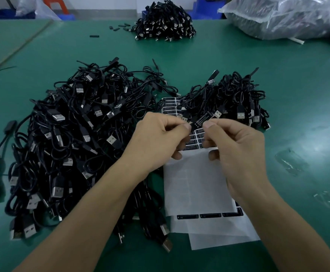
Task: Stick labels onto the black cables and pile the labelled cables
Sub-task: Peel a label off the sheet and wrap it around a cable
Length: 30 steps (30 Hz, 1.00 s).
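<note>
Nearest on the green desk [301, 107] lie overlapping white backing sheets [195, 185], one showing a row of black labels [209, 215] close to the right forearm. Above them the two hands meet, close together. The left hand [156, 140] pinches a cable end [201, 119] between thumb and forefinger, and the right hand [236, 152] pinches the same piece from the other side, the remaining fingers of both curled underneath. The cable end is a slim black strip with white print, held in the air over the label sheet [192, 141]. Whether that print is a stuck label I cannot tell. Rows of black labels on this sheet show between the hands and again just beyond them. To the left spreads a big heap of black cables [78, 138] with silver USB plugs, reaching down beside the left forearm. Beyond the right hand sits a smaller pile of cables [238, 95], its near edge lying on the label sheet. Farther off, a third cable pile [164, 24] stands at the far edge of the desk, with small black pieces [119, 28] scattered to its left. A clear plastic bag [285, 16] of dark goods lies at the far right.
</note>
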Each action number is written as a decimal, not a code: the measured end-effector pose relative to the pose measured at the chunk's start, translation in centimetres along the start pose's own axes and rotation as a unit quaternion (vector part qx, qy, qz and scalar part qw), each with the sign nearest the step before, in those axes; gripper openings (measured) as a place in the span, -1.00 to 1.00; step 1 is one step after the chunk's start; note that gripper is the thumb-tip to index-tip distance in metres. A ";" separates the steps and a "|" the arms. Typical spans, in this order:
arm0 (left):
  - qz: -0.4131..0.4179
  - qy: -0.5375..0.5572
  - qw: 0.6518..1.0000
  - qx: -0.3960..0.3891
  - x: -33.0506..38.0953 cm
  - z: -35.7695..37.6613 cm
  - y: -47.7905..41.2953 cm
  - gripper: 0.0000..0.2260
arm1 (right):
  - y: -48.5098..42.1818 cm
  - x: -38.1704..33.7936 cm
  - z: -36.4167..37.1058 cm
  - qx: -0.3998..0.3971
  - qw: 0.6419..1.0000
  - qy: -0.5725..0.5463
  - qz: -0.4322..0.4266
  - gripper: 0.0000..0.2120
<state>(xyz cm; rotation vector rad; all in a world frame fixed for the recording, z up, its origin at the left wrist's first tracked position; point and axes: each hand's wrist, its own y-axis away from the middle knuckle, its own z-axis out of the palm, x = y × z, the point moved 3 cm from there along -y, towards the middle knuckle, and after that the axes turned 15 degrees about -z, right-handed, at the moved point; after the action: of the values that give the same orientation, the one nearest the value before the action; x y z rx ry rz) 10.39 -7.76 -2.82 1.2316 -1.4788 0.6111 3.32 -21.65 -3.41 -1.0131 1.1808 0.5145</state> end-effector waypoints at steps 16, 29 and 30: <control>-0.113 0.106 0.964 -0.214 -0.2 0.8 0.4 -0.87 | 0.1 1.3 0.0 -0.022 0.997 0.061 -0.046 -0.83; -0.106 0.139 0.950 -0.258 -0.3 0.5 0.4 -0.83 | -0.1 1.6 -0.1 -0.078 0.993 0.073 -0.051 -0.84; -0.105 0.139 0.950 -0.259 -0.3 0.5 0.4 -0.83 | -0.2 1.6 -0.1 -0.079 0.991 0.088 -0.057 -0.85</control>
<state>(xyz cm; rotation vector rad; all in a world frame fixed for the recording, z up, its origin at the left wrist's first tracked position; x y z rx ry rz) 9.78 -7.92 -3.16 0.8353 -1.1513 0.2156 3.94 -22.09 -4.87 -1.2747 1.2436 0.4401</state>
